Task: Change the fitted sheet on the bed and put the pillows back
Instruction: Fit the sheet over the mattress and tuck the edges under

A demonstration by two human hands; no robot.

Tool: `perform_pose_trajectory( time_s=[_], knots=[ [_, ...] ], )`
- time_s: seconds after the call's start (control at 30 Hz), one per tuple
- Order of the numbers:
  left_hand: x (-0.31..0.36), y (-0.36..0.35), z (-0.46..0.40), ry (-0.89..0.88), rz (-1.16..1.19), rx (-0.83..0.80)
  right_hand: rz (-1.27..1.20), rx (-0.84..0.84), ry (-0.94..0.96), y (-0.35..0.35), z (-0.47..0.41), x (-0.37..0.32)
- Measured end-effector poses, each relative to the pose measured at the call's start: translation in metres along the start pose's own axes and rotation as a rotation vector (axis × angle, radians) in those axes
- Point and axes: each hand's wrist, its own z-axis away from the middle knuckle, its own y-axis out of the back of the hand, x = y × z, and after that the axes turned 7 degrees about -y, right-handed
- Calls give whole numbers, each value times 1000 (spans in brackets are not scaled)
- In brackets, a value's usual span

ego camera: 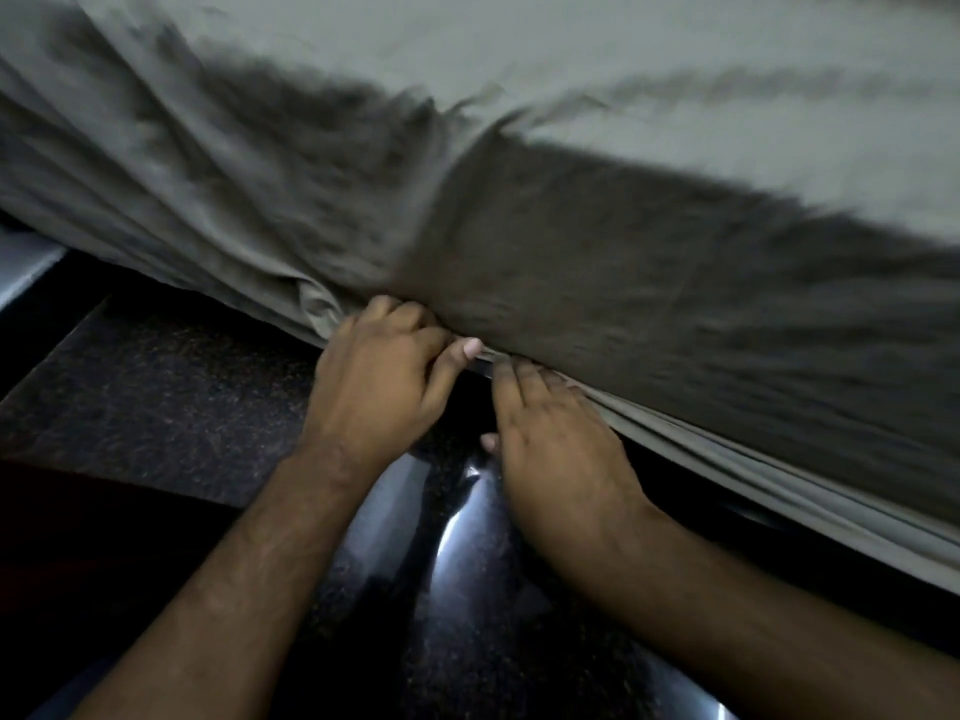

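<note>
Both hands are working the grey-green fitted sheet (467, 226) under the mattress corner: left hand (384, 376) pinching the hem, right hand (550, 433) pressing flat-fingered; tucking evenly should prevent bunching.

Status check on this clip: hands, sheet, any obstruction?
Left hand grips the bunched sheet edge at the mattress corner. Right hand has its fingers under the hem, grip hidden. Sheet draped over the side, not tucked. No obstruction on the floor.

matt grey cloth sheet (623, 283), glossy speckled floor (467, 589)
</note>
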Motion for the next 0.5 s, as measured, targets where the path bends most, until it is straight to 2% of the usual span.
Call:
perform_pose_trajectory(
  time_s=[0.07, 0.17, 0.3, 0.4, 0.5],
  knots=[
    [12, 0, 0, -74, 162, -3, -135, 44, -23, -4, -8, 5],
    [26, -12, -1, -108, 322, -107, -236, 136, -42, -13, -17, 13],
    [26, -22, -4, -82, 240, -102, -311, 46, 35, -14, -27, 34],
    [36, -24, -8, 30, 166, -26, -220, -69, 88, -2, -26, 46],
    [56, -33, -5, 56, 47, -70, -101, -42, -23, 14, 0, 52]
  ],
)
